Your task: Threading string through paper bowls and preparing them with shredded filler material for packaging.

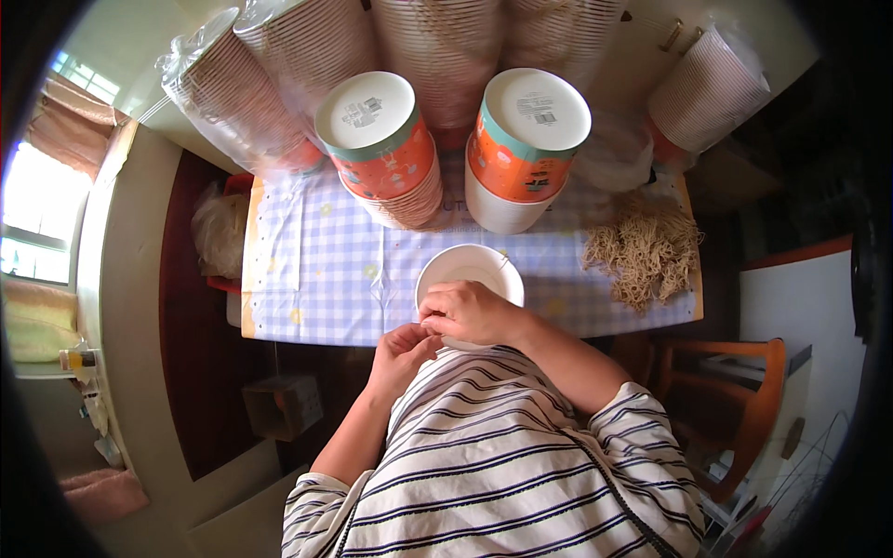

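Observation:
A white round paper tub (468, 259) stands at the table's near edge, its mouth facing up, directly in front of my body. My right hand (473, 312) reaches across its near rim with curled fingers. Beside it, just outside the lower left of the rim, my left hand (406, 352) has thumb and fingers pinched together. The fingertips of both hands meet there. Whatever lies between them is too small or too hidden to make out. A short thin strand (504, 258) shows at the tub's far right rim.
A tangled heap of beige string (642, 249) lies at the table's right. Behind the tub stand two stacks topped by upturned orange tubs, one on the left (386, 167) and one on the right (523, 163). Tall plastic-wrapped tub stacks (437, 56) line the back. A wooden chair (758, 409) stands right.

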{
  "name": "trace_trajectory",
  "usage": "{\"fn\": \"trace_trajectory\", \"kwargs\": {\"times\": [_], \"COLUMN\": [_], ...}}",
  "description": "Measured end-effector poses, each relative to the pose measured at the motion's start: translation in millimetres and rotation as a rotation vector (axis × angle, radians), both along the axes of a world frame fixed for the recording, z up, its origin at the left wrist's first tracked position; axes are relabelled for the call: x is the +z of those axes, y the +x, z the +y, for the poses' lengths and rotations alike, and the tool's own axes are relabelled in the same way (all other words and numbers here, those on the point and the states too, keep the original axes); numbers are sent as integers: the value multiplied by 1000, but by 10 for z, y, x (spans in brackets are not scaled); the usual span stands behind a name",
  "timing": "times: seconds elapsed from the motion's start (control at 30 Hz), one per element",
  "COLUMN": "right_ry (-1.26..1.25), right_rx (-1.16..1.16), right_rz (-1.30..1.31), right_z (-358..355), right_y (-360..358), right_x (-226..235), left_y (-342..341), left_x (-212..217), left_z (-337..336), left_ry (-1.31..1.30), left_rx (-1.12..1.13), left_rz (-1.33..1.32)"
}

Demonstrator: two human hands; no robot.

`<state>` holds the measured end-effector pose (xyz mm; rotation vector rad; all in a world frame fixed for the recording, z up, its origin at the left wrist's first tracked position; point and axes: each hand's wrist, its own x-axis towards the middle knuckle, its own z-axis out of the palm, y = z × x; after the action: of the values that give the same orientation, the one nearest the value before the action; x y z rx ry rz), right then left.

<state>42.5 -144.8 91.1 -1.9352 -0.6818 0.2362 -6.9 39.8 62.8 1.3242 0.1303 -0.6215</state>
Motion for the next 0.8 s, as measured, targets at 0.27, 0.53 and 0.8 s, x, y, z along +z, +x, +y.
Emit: {"fn": "trace_trajectory", "kwargs": {"times": [0.27,0.53,0.8], "right_ry": [-133,60,367], "right_rx": [-422,-326,-232], "right_rz": [-536,-147,400], "right_z": [96,27,44], "right_y": [-178,-539,-568], "right_x": [-61,-150,-329], "left_y": [-4,-15,-35], "left_x": [-31,-50,-45], "left_z": [48,47,24], "left_ry": [-45,-199,-206], "left_rx": [41,94,105], "left_rz": [65,214,197]}}
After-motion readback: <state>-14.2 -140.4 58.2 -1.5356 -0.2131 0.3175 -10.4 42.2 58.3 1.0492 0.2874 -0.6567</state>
